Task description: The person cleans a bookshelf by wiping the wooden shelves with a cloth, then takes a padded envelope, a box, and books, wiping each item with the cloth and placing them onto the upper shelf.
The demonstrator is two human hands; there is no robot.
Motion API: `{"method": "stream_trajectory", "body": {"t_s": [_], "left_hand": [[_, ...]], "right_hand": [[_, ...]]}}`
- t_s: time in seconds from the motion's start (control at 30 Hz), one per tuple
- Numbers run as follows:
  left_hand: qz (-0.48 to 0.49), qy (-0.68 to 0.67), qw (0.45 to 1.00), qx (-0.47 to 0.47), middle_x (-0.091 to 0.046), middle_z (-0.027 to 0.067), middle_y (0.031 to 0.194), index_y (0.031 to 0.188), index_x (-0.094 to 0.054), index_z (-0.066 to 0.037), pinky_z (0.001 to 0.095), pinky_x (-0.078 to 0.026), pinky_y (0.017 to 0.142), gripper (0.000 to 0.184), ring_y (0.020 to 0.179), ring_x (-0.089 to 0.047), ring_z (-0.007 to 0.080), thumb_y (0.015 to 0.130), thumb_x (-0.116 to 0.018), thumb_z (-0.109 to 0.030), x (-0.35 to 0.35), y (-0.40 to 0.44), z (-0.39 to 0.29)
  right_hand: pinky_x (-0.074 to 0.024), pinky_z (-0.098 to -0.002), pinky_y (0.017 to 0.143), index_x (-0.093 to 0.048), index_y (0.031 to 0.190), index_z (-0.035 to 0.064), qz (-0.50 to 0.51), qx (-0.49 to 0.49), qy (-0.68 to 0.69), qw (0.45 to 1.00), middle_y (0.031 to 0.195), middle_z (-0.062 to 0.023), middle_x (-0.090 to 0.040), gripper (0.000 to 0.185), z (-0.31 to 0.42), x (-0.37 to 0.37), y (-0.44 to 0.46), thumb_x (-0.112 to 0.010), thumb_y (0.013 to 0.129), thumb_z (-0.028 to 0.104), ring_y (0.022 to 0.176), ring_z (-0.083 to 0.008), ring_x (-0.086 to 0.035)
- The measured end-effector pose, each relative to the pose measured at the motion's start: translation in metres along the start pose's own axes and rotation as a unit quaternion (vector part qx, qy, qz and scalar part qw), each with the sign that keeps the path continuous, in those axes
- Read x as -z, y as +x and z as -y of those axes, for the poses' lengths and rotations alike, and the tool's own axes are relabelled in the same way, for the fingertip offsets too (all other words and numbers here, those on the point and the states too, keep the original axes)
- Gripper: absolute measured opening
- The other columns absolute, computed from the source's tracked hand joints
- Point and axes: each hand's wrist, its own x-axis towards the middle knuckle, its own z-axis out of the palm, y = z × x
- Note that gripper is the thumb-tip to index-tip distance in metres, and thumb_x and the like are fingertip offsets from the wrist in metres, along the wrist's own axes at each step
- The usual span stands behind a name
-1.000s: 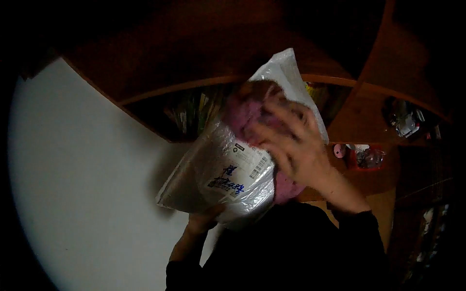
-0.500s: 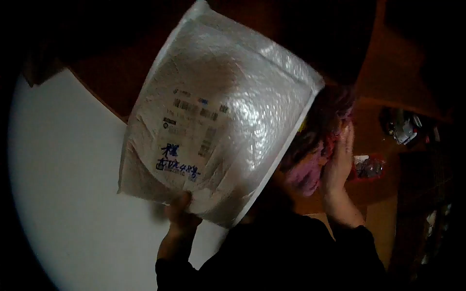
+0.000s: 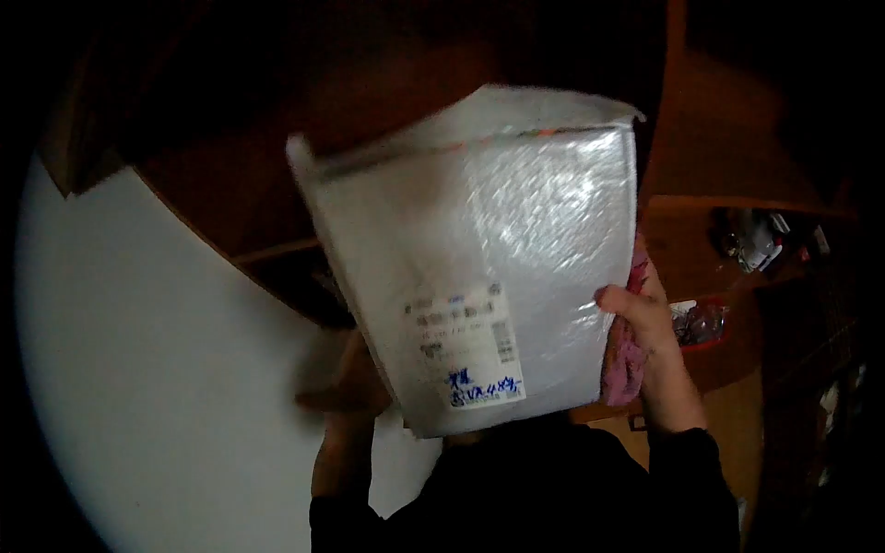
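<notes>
A white bubble mailer [image 3: 553,249] fills the middle of the view, its top edge bowed apart and bits of orange and green showing along it. On its lower front is a shipping label [image 3: 466,346] with blue handwriting. My right hand [image 3: 643,318] is closed on the mailer's right edge, thumb on the front face. A pink-purple fuzzy cloth [image 3: 625,369] sits between that hand and the mailer, mostly hidden behind it. My left hand [image 3: 355,382] is by the lower left edge, dim and blurred, one digit stretched outward; its other fingers are partly hidden.
A white surface [image 3: 166,369] lies to the left, beside dark brown wooden furniture [image 3: 203,221]. On the right, a brown shelf [image 3: 682,221] carries a cluster of small items [image 3: 761,240]. Below it is a red-edged tray [image 3: 724,341] with clear plastic in it.
The mailer has moved down and right and turned more upright, its top now spread. My right hand has come to grip its right edge; my left thumb has left its front.
</notes>
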Motion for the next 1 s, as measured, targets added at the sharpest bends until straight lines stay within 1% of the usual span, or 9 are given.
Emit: {"method": "stream_trajectory", "body": {"t_s": [0.2, 0.3, 0.37, 0.53, 0.6, 0.63, 0.8, 0.87, 1.0], "left_hand": [[-0.008, 0.038, 0.999, 0.032, -0.055, 0.0155, 0.111, 0.126, -0.041, 0.000, 0.0424, -0.047, 0.087, 0.061, 0.103, -0.054, 0.0287, 0.074, -0.067, -0.020, -0.026, 0.004, 0.002], [-0.085, 0.048, 0.995, 0.032, -0.057, 0.0148, 0.109, 0.125, -0.042, 0.001, 0.0408, -0.049, 0.084, 0.058, 0.101, -0.056, 0.0278, 0.074, -0.065, -0.016, -0.032, 0.007, 0.005], [-0.085, 0.011, 0.996, 0.023, -0.056, 0.0146, 0.110, 0.125, -0.041, 0.001, 0.0386, -0.050, 0.081, 0.053, 0.098, -0.057, 0.0273, 0.076, -0.061, -0.007, -0.019, 0.005, 0.011], [-0.083, 0.079, 0.993, 0.015, -0.057, 0.0140, 0.110, 0.124, -0.042, 0.001, 0.0374, -0.050, 0.079, 0.050, 0.099, -0.057, 0.0269, 0.078, -0.059, -0.007, -0.040, -0.006, 0.004], [-0.096, 0.109, 0.989, -0.012, -0.057, 0.0137, 0.109, 0.123, -0.043, 0.001, 0.0369, -0.050, 0.078, 0.049, 0.099, -0.057, 0.0266, 0.079, -0.059, -0.009, -0.041, -0.009, 0.007], [-0.110, 0.164, 0.979, -0.043, -0.057, 0.0137, 0.109, 0.123, -0.044, 0.001, 0.0366, -0.050, 0.079, 0.049, 0.099, -0.057, 0.0263, 0.078, -0.060, -0.009, -0.033, -0.010, 0.012], [-0.175, 0.376, 0.894, -0.169, -0.057, 0.0137, 0.109, 0.122, -0.045, 0.002, 0.0357, -0.048, 0.081, 0.050, 0.099, -0.056, 0.0252, 0.078, -0.062, -0.011, -0.006, -0.012, 0.018], [-0.127, 0.013, 0.982, -0.142, -0.055, 0.0114, 0.116, 0.125, -0.043, 0.004, 0.0360, -0.044, 0.088, 0.049, 0.104, -0.054, 0.0239, 0.084, -0.059, -0.017, -0.025, -0.011, -0.004], [-0.224, 0.037, 0.961, -0.159, -0.057, 0.0113, 0.112, 0.119, -0.048, 0.006, 0.0351, -0.044, 0.087, 0.045, 0.102, -0.055, 0.0233, 0.084, -0.059, -0.021, -0.054, -0.026, 0.003]], "right_hand": [[-0.0402, -0.0313, 0.094, -0.041, 0.129, -0.0003, 0.001, -0.031, -0.107, 0.994, 0.117, -0.0083, -0.056, 0.069, -0.008, -0.003, 0.007, -0.076, 0.070, 0.002, 0.107, -0.0164, -0.052], [-0.0367, -0.0341, 0.099, -0.034, 0.134, -0.0013, 0.003, 0.040, -0.221, 0.974, 0.124, -0.0106, -0.050, 0.074, -0.013, 0.002, 0.009, -0.073, 0.071, 0.006, 0.114, -0.0208, -0.048], [-0.0386, -0.0312, 0.095, -0.040, 0.129, -0.0021, -0.060, 0.198, -0.226, 0.952, 0.123, -0.0108, -0.050, 0.064, -0.013, 0.001, 0.010, -0.073, 0.075, 0.006, 0.110, -0.0193, -0.050], [-0.0363, -0.0371, 0.098, -0.040, 0.132, 0.0003, -0.056, 0.250, -0.345, 0.903, 0.132, -0.0177, -0.040, 0.062, 0.012, -0.009, 0.027, -0.068, 0.079, 0.016, 0.118, -0.0283, -0.043], [-0.0360, -0.0418, 0.097, -0.044, 0.131, 0.0051, 0.002, 0.383, -0.574, 0.724, 0.131, -0.0206, -0.040, 0.060, 0.012, -0.021, 0.033, -0.068, 0.078, 0.020, 0.117, -0.0362, -0.042], [-0.0370, -0.0441, 0.094, -0.047, 0.130, 0.0087, 0.003, 0.398, -0.603, 0.691, 0.132, -0.0219, -0.038, 0.058, 0.006, -0.021, 0.033, -0.068, 0.077, 0.022, 0.112, -0.0402, -0.041], [-0.0384, -0.0456, 0.091, -0.050, 0.128, 0.0113, 0.063, 0.372, -0.604, 0.702, 0.132, -0.0201, -0.038, 0.054, -0.026, -0.013, 0.010, -0.066, 0.077, 0.017, 0.107, -0.0390, -0.042], [-0.0386, -0.0465, 0.090, -0.051, 0.126, 0.0129, 0.090, 0.319, -0.616, 0.715, 0.130, -0.0190, -0.039, 0.052, -0.044, -0.003, -0.004, -0.066, 0.077, 0.016, 0.108, -0.0397, -0.041], [-0.0376, -0.0510, 0.088, -0.052, 0.122, 0.0104, 0.128, 0.354, -0.621, 0.687, 0.129, -0.0208, -0.040, 0.050, -0.051, 0.046, -0.039, -0.068, 0.074, 0.014, 0.108, -0.0432, -0.042]]}}
